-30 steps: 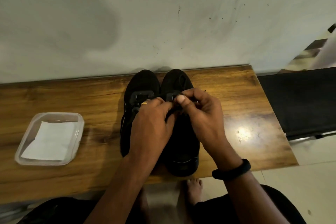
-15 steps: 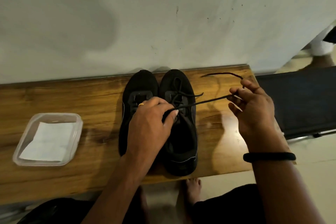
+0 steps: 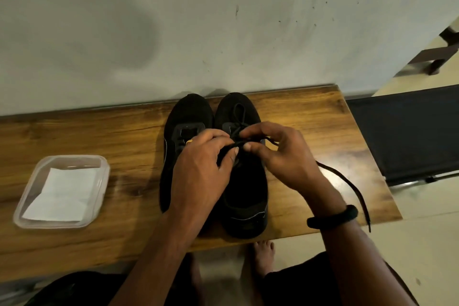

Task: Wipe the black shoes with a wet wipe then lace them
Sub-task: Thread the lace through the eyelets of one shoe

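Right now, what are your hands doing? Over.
Left hand, right hand both pinch the lace over the right shoe. Left shoe shows no lace. Wipe tub off left, not in the way.

Dim warm light, tabletop glare, wide-angle distortion

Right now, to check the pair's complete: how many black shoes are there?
2. The left shoe and the right shoe stand side by side. The left hand and right hand pinch the right one's lace. None seems hidden.
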